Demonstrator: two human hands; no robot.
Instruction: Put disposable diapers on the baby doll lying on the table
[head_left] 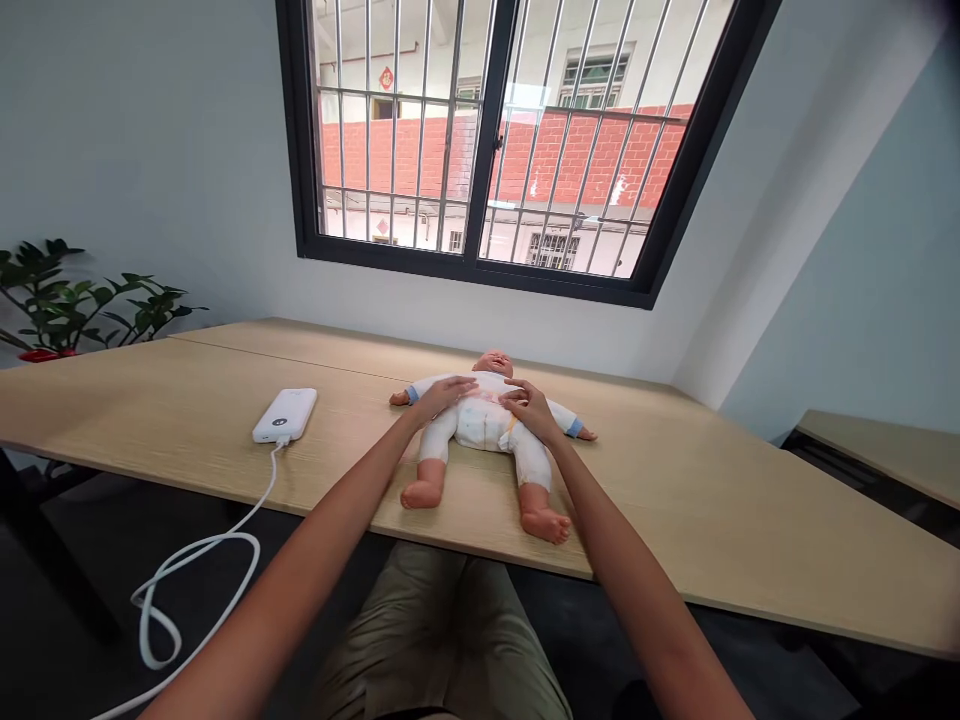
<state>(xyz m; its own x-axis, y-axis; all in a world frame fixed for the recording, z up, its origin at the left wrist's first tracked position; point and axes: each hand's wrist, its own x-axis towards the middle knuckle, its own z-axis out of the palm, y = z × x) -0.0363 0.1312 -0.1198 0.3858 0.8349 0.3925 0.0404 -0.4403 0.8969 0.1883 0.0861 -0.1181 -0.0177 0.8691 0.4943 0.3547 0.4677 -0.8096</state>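
A baby doll lies on its back on the pale wood table, head away from me and feet toward me. It wears a white top with blue cuffs and a white diaper with a yellow tab. My left hand rests flat on the doll's chest at its right side, holding nothing. My right hand rests on the other side of the chest, fingers toward my left hand, and it does not grip anything visible. Part of the doll's top is hidden under both hands.
A white power bank lies left of the doll, and its white cable runs over the table edge and loops below. A potted plant stands far left. A barred window is behind the table, and another table is at right.
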